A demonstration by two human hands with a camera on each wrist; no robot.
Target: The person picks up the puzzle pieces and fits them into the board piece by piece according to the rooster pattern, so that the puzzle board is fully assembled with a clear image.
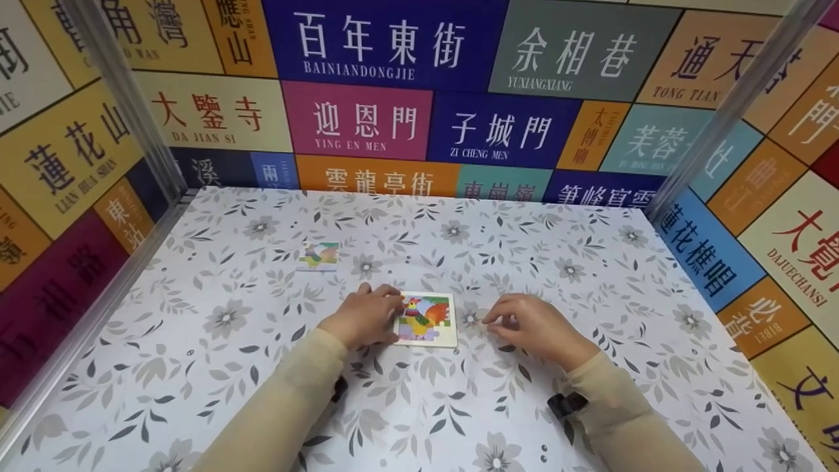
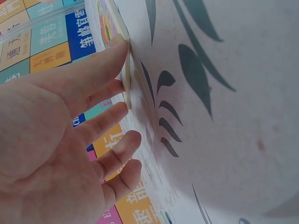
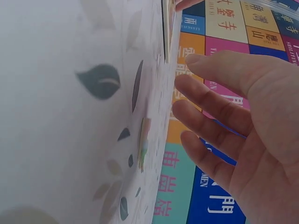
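Observation:
A small jigsaw puzzle [image 1: 426, 319] with a colourful rooster picture and a cream frame lies on the table. My left hand [image 1: 368, 316] holds it by its left side, the thumb at the near corner and the other fingers toward the far corner. In the left wrist view, the thumb tip presses the edge of the board [image 2: 125, 51]. To the right of the puzzle, my right hand [image 1: 539, 328] hovers with loosely bent fingers and nothing in them. Below it, the right wrist view shows a thin, flat piece [image 3: 144, 144] with some green on the tabletop, hidden in the head view.
A smaller card [image 1: 319, 255] with a similar picture lies farther back on the left. The table [image 1: 262, 387] wears a white cloth printed with grey flowers and leaves. Panels of coloured signs [image 1: 393, 49] stand behind it and on both sides, with clear posts [image 1: 141, 111] at the corners.

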